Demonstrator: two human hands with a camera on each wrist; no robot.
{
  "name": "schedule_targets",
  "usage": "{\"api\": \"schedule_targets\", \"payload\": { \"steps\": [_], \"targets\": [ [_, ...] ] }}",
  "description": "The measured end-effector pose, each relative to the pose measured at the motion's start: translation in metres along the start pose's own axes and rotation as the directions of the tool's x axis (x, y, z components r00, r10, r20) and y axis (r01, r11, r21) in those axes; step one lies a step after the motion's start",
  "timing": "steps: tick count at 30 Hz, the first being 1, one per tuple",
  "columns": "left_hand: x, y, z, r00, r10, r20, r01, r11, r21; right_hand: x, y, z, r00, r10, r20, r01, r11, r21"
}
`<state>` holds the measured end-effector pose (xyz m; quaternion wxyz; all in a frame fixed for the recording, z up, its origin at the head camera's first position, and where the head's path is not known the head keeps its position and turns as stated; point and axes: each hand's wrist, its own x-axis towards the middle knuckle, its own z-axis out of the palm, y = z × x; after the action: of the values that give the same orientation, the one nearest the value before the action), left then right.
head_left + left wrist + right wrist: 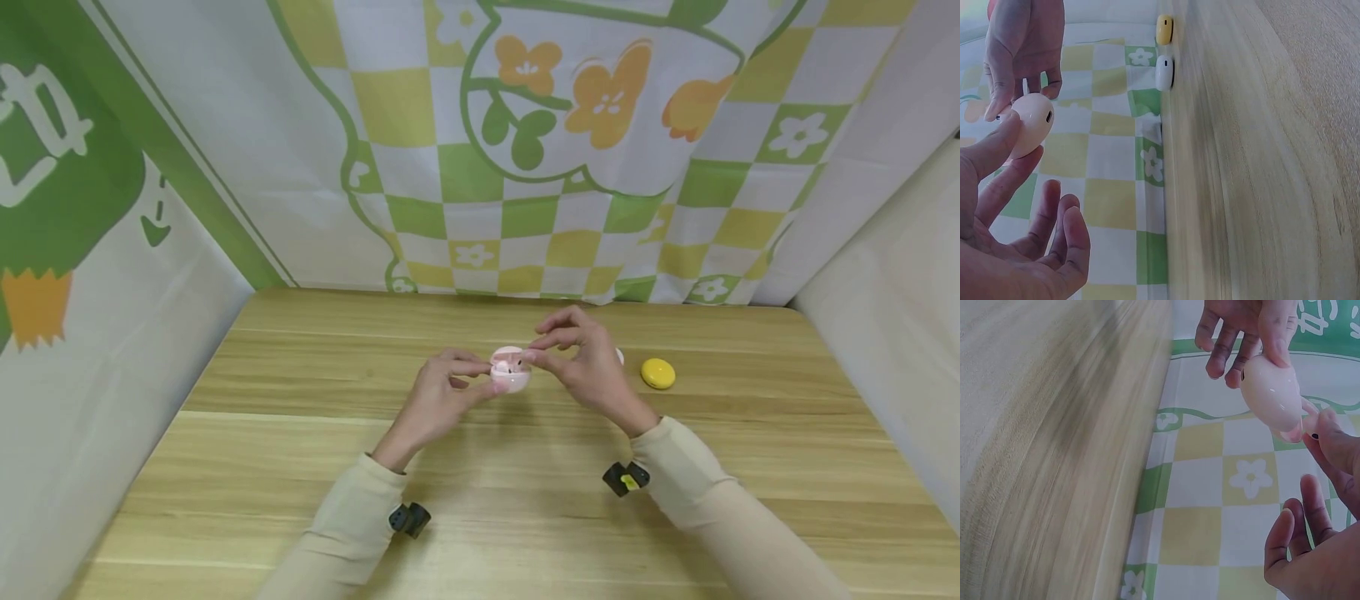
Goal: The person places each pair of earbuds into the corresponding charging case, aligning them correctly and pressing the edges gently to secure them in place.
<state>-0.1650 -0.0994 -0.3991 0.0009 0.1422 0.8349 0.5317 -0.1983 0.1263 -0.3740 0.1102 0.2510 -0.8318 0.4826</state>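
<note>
In the head view a small pale pink earbud case point(512, 382) stands with its lid up, held above the table. My left hand point(437, 398) grips it between thumb and fingers from the left; the left wrist view shows the case's rounded back point(1036, 119) with a dark port. From the right, my right hand point(592, 367) pinches an earbud point(1311, 427) with a black spot, between thumb and index finger, right at the case's opening. Whether that earbud still touches the case cannot be told. Part of another earbud point(502, 367) shows inside the case.
To the right on the wooden table point(300, 483) lies a round yellow case point(657, 373). A similar white case point(1164, 72) sits beside it, mostly hidden behind my right hand in the head view. A checkered, flowered curtain point(472, 175) hangs along the back edge.
</note>
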Motion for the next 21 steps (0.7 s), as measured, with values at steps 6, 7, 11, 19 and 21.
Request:
{"api": "schedule_targets", "payload": {
  "steps": [6, 7, 11, 19, 21],
  "targets": [
    [0.0004, -0.0001, 0.0004, 1.0, -0.001, 0.006, 0.001, 1.0, -0.004, -0.0008, 0.0014, 0.0019, 1.0, -0.001, 0.007, 0.001, 1.0, 0.024],
    [0.0005, -0.0003, 0.0006, 1.0, 0.0, 0.006, 0.0, 1.0, -0.006, -0.0011, 0.0016, 0.0023, 1.0, -0.002, 0.007, 0.002, 1.0, 0.026],
    [0.0002, 0.0009, 0.0014, 1.0, -0.001, -0.002, 0.001, 1.0, -0.005, -0.002, 0.0007, 0.0032, 1.0, -0.016, -0.004, 0.016, 1.0, 0.011],
    [0.0008, 0.0005, 0.0023, 1.0, 0.002, -0.021, -0.003, 1.0, -0.016, -0.0022, -0.0009, 0.005, 0.999, -0.033, -0.035, 0.032, 0.999, -0.029],
    [0.0012, 0.0005, 0.0022, 1.0, 0.001, -0.021, -0.001, 1.0, -0.023, -0.0024, -0.0008, 0.0057, 0.999, -0.022, -0.034, 0.021, 0.999, -0.028]
  ]
}}
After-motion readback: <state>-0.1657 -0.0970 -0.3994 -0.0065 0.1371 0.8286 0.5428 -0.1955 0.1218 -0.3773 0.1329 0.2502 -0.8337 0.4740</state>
